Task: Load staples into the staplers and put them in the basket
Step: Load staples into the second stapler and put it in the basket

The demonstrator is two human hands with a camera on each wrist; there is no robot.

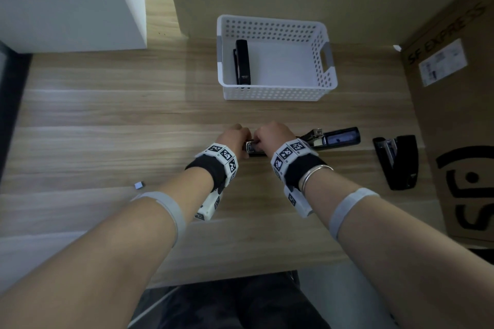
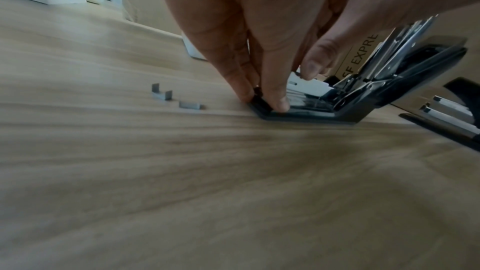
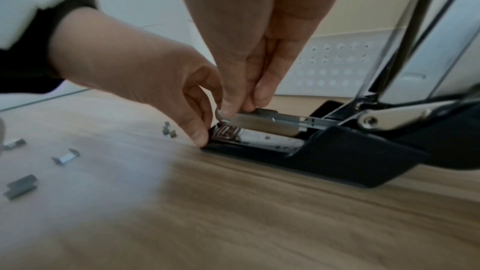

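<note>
Presently, open stapler (image 1: 318, 140): laid on the wooden desk (image 1: 107, 120) in front of the person, its lid swung back to the right and the metal magazine exposed.
Left hand (image 1: 233, 139): the front tip of the stapler's black base is pinched between thumb and fingers, as shown in the left wrist view (image 2: 259, 48).
Right hand (image 1: 272, 136): a staple strip (image 3: 262, 119) is gripped by thumb and fingertip at the front end of the magazine channel.
Basket (image 1: 278, 93): white, perforated, set farther back on the desk; one closed black stapler (image 1: 242, 61) is seen inside along its left wall.
Third stapler (image 1: 398, 163): left open on the desk to the right, beside a cardboard box (image 1: 454, 115).
Loose staples (image 3: 20, 186): small pieces are scattered on the desk left of the hands.
</note>
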